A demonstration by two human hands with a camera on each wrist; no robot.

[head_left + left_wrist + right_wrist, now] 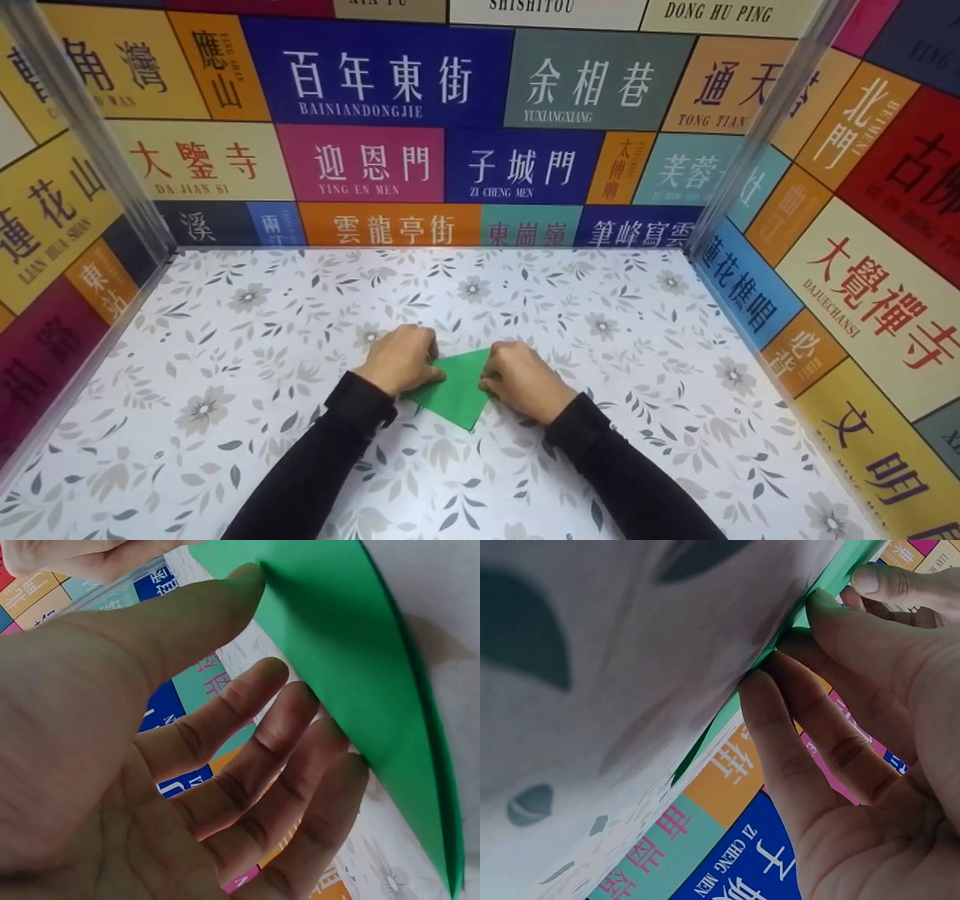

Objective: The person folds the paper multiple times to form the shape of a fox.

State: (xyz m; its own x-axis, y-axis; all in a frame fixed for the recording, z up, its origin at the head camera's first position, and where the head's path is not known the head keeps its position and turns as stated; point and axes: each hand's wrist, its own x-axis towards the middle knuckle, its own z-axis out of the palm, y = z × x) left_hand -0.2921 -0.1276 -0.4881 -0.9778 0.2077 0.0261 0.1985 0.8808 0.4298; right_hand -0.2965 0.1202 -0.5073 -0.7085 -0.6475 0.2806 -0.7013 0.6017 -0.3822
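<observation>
A folded piece of green paper (459, 390) lies on the patterned tabletop between both hands, one corner pointing toward me. My left hand (399, 358) holds its left side. In the left wrist view the thumb (244, 596) presses on the green face, while the other fingertips (352, 765) line the paper's edge. My right hand (523, 381) pinches the right side. Seen from the right wrist, its thumb (840, 611) lies on the paper and the bent fingers (769, 701) meet the edge close to the table. A curved, layered edge of the paper shows in the left wrist view.
The white tabletop (300, 307) carries a grey leaf and flower print. Upright panels with colourful place-name signs (375, 75) close off the back and both sides. Clear strips (97, 142) run along the panel corners.
</observation>
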